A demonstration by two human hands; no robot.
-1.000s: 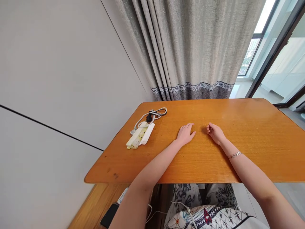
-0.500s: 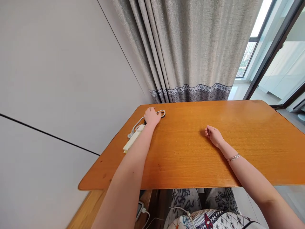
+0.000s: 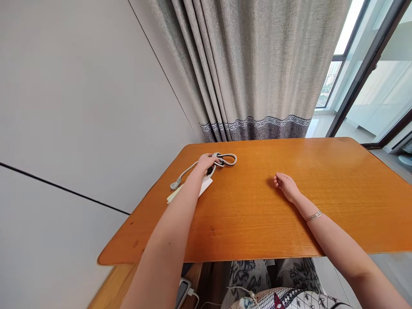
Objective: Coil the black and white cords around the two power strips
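At the table's back left, my left hand (image 3: 207, 162) is closed round part of a bundled white cable (image 3: 230, 159), which loops out to the right of the fingers. A dark piece shows under the palm. The cable's plug (image 3: 175, 184) lies on the wood to the left. Partly hidden by my left forearm is a white strip-like object (image 3: 206, 186), with a pale yellow piece (image 3: 174, 195) beside it. My right hand (image 3: 285, 184) rests on the table right of centre, fingers curled with nothing in them.
The orange-brown wooden table (image 3: 251, 214) spans the view. A grey curtain (image 3: 257, 64) hangs behind it, a pale wall (image 3: 80, 107) is at the left. Below the front edge, a phone-like device (image 3: 183, 293) has a white cable attached.
My left hand has shifted slightly right with the cable bundle, and the loop now reaches farther right. The white strip has come into view right of my forearm. My right hand stays put.
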